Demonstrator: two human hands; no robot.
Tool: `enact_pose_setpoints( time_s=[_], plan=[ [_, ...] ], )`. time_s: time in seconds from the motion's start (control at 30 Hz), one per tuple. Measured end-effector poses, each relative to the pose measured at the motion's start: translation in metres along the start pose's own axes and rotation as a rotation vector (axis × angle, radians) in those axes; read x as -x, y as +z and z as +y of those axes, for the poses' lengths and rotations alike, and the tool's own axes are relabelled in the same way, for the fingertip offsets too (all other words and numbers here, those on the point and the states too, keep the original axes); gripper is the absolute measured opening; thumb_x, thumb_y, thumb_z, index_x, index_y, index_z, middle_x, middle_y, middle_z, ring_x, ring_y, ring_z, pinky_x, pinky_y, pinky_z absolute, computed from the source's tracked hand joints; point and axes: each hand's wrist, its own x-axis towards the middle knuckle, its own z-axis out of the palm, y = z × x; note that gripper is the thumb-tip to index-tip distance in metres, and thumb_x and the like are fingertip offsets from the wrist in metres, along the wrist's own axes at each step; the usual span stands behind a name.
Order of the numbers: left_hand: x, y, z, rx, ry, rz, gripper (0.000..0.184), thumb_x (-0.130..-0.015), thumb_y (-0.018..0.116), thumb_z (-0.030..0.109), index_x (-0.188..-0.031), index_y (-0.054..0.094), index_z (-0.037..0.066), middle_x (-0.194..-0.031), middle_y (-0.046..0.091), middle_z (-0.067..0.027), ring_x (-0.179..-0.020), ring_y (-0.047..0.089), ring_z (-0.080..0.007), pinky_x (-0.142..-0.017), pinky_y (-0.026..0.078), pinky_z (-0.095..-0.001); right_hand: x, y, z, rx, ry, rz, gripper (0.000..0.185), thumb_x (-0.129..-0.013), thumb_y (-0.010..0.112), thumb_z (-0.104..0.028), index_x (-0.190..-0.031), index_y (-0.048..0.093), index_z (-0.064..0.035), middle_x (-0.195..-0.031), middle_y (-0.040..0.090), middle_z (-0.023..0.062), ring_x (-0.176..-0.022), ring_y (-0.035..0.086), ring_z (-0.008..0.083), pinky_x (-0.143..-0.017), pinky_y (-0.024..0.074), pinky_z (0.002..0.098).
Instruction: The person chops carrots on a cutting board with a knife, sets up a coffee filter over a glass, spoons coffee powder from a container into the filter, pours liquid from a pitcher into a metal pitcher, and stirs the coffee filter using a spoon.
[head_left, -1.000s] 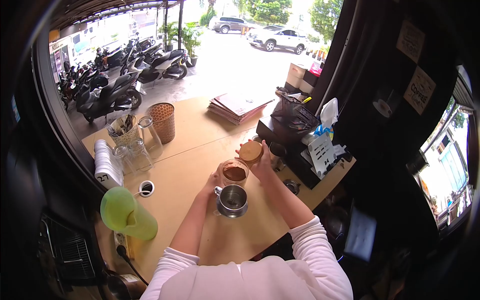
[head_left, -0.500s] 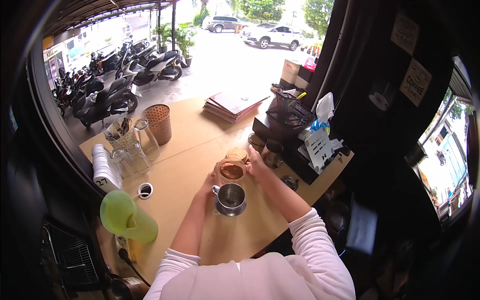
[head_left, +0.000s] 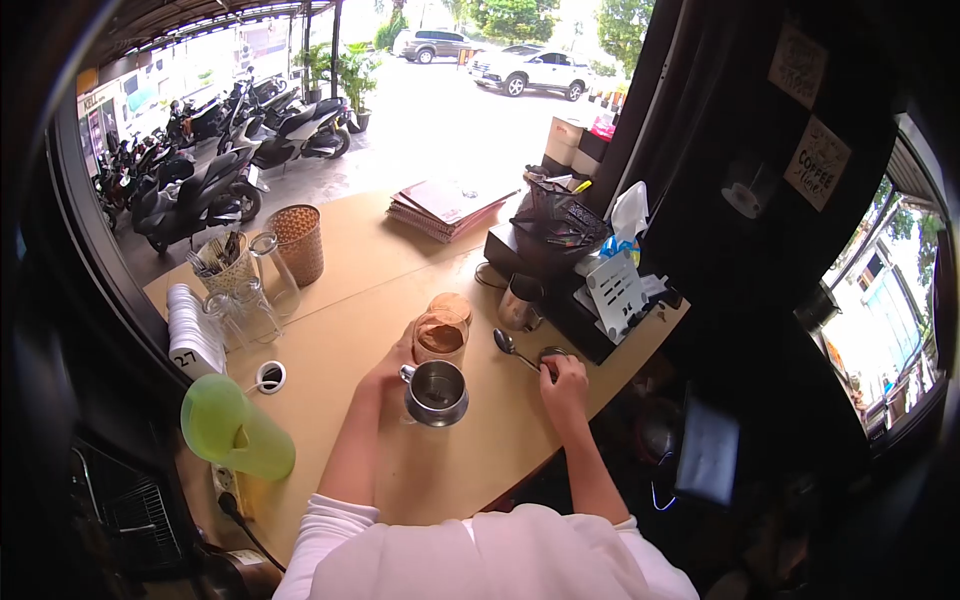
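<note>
Silver metal spoon [head_left: 503,341] pinched in the right hand [head_left: 567,386]

That hand's fingers are closed together on the handle's end, low over the tan wooden counter [head_left: 490,435]. The left hand [head_left: 399,364] curls half-open against the side of a clear jar of brown powder [head_left: 440,343] (how firmly, I can't tell from here). A shiny metal cup [head_left: 437,390] stands just nearer the person; a round tan lid [head_left: 452,303] lies behind the jar.

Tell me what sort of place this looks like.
Probably a small café's counter. A square beige wall sign reads "COFFEE", a row of white upright markers has "27" on its front, and a beige patterned basket holds metal cutlery.
</note>
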Motion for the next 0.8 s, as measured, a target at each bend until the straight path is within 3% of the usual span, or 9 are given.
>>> enact_pose_setpoints(
  time_s=[0.07,0.17,0.3,0.37,0.47,0.5,0.6,0.73,0.8],
  plan=[
    [0.006,-0.010,0.010,0.044,-0.033,-0.057,0.088,-0.067,0.081,0.016,-0.141,0.032,0.009,-0.133,0.050,-0.0132,-0.123,0.048,-0.0248,-0.102,0.041,-0.0355,0.015,-0.006,0.011,0.010,-0.020,0.129,0.014,-0.079,0.065,-0.010,-0.093,0.065,-0.0048,-0.090,0.060,0.0117,-0.091,0.058,0.0304,-0.082,0.0462,0.0399],
    [0.023,-0.056,-0.002,-0.220,-0.140,-0.115,0.082,-0.078,0.075,0.020,-0.144,0.028,0.009,-0.140,0.042,-0.0142,-0.129,0.041,-0.0244,-0.108,0.034,-0.0370,0.024,-0.018,0.023,0.011,0.029,0.208,0.015,-0.078,0.066,-0.009,-0.092,0.064,-0.0040,-0.091,0.060,0.0118,-0.091,0.058,0.0313,-0.081,0.0461,0.0402],
    [0.052,-0.035,0.044,-0.266,-0.350,0.133,0.052,-0.093,0.056,0.036,-0.131,0.041,0.004,-0.128,0.051,-0.0146,-0.119,0.050,-0.0212,-0.105,0.036,-0.0358,0.037,-0.018,0.057,-0.075,0.126,0.137,0.025,-0.074,0.071,-0.014,-0.095,0.063,-0.0025,-0.095,0.060,0.0128,-0.095,0.056,0.0327,-0.082,0.0455,0.0412],
    [0.061,-0.021,0.058,-0.299,-0.409,0.287,0.049,-0.096,0.048,0.044,-0.122,0.047,0.003,-0.122,0.055,-0.0138,-0.114,0.053,-0.0191,-0.102,0.039,-0.0342,0.040,-0.019,0.053,-0.067,0.093,0.150,0.030,-0.071,0.076,-0.019,-0.092,0.064,-0.0018,-0.093,0.061,0.0139,-0.092,0.057,0.0328,-0.082,0.0457,0.0409],
    [0.081,-0.014,0.042,-0.035,-0.274,0.321,0.052,-0.094,0.045,0.056,-0.109,0.051,0.006,-0.112,0.058,-0.0087,-0.110,0.054,-0.0184,-0.099,0.040,-0.0327,0.036,-0.016,0.045,-0.016,0.069,0.058,0.028,-0.070,0.076,-0.018,-0.089,0.065,-0.0008,-0.092,0.061,0.0144,-0.091,0.057,0.0324,-0.082,0.0456,0.0407],
    [0.084,-0.014,0.030,0.002,-0.211,0.288,0.064,-0.089,0.046,0.064,-0.116,0.048,0.006,-0.114,0.056,-0.0085,-0.112,0.052,-0.0176,-0.100,0.039,-0.0343,0.034,-0.014,0.046,-0.053,0.101,0.020,0.026,-0.071,0.076,-0.018,-0.088,0.065,-0.0006,-0.093,0.061,0.0149,-0.092,0.057,0.0325,-0.083,0.0456,0.0409],
    [0.090,0.023,0.020,0.011,0.060,0.285,0.068,-0.090,0.045,0.062,-0.127,0.041,0.005,-0.125,0.051,-0.0128,-0.119,0.049,-0.0209,-0.105,0.034,-0.0365,0.023,-0.006,0.050,-0.171,0.213,-0.119,0.023,-0.072,0.075,-0.016,-0.085,0.065,0.0001,-0.091,0.062,0.0163,-0.089,0.058,0.0325,-0.081,0.0463,0.0410],
    [0.097,0.050,0.016,0.013,0.228,0.219,0.082,-0.083,0.061,0.059,-0.135,0.032,0.004,-0.135,0.042,-0.0116,-0.128,0.040,-0.0218,-0.109,0.028,-0.0359,0.008,-0.004,0.053,-0.189,0.251,-0.266,0.021,-0.071,0.074,-0.012,-0.083,0.063,0.0021,-0.082,0.062,0.0156,-0.078,0.061,0.0295,-0.073,0.0490,0.0383],
    [0.097,0.049,0.010,0.054,0.224,0.254,0.087,-0.074,0.076,0.046,-0.136,0.031,0.006,-0.135,0.041,-0.0106,-0.130,0.037,-0.0224,-0.110,0.026,-0.0360,0.004,-0.005,0.053,-0.139,0.217,-0.296,0.020,-0.072,0.073,-0.011,-0.082,0.063,0.0026,-0.080,0.063,0.0148,-0.075,0.062,0.0281,-0.070,0.0494,0.0368]
  ],
)
